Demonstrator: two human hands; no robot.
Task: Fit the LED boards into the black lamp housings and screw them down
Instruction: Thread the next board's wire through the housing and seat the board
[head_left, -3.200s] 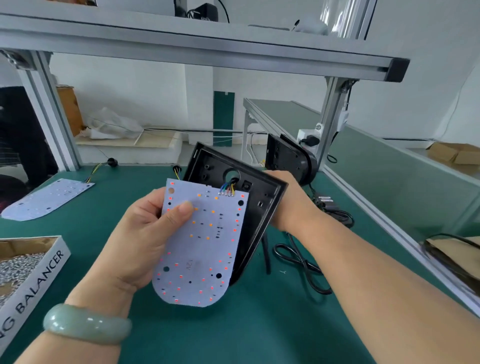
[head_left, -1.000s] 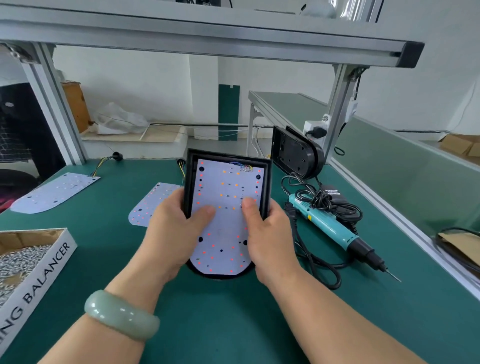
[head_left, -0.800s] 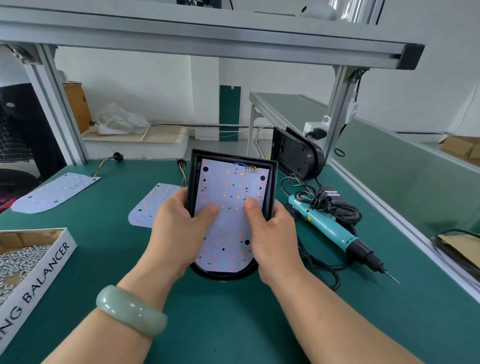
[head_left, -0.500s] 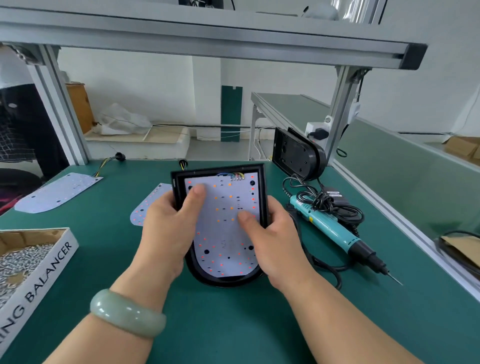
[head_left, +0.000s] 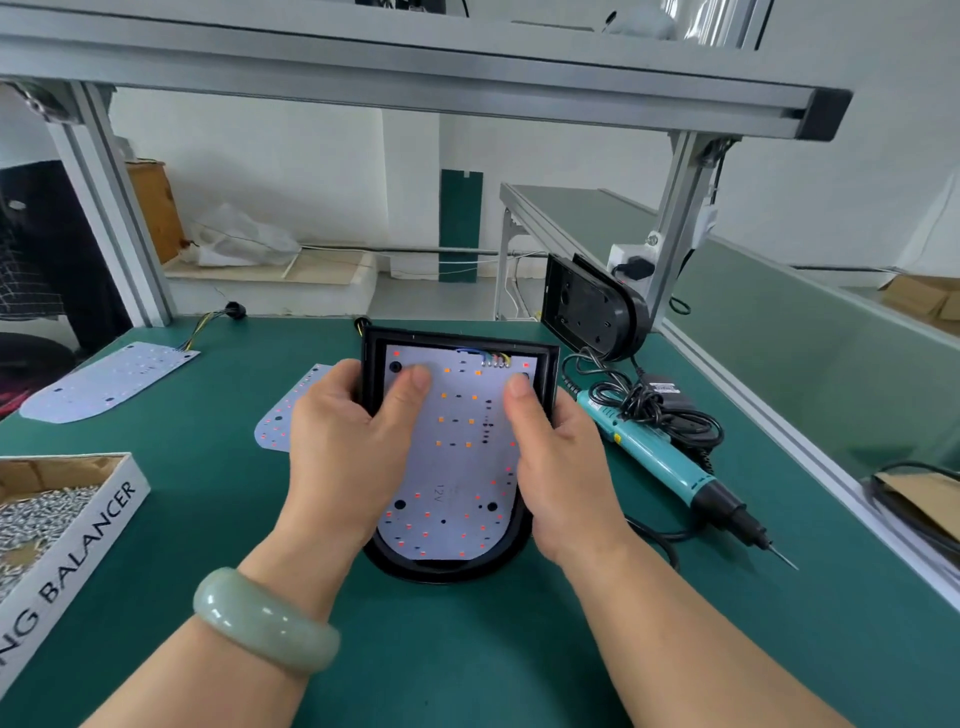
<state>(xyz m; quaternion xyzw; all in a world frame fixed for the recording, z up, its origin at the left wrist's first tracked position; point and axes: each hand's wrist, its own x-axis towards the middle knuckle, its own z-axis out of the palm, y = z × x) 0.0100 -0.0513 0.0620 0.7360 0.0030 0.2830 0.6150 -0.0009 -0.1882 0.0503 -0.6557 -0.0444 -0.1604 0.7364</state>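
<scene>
A black lamp housing (head_left: 543, 358) lies on the green bench with a white LED board (head_left: 457, 467) seated inside it. My left hand (head_left: 348, 447) grips the housing's left side, thumb pressing the board near its top left corner. My right hand (head_left: 561, 467) grips the right side, thumb pressing near the top right corner. Coloured wires (head_left: 496, 358) join the board at its top edge. A teal electric screwdriver (head_left: 670, 467) lies to the right, tip pointing toward me.
A second black housing (head_left: 587, 312) leans against the frame post at the back right. Two loose LED boards lie at the left (head_left: 109, 379) and behind my left hand (head_left: 283, 415). A cardboard box of screws (head_left: 47, 509) sits at the left edge. Tangled black cable (head_left: 654, 405) crosses the screwdriver.
The board went from loose in my left hand into the housing, now flat on the bench. Both thumbs have slid up from the board's middle to its top corners.
</scene>
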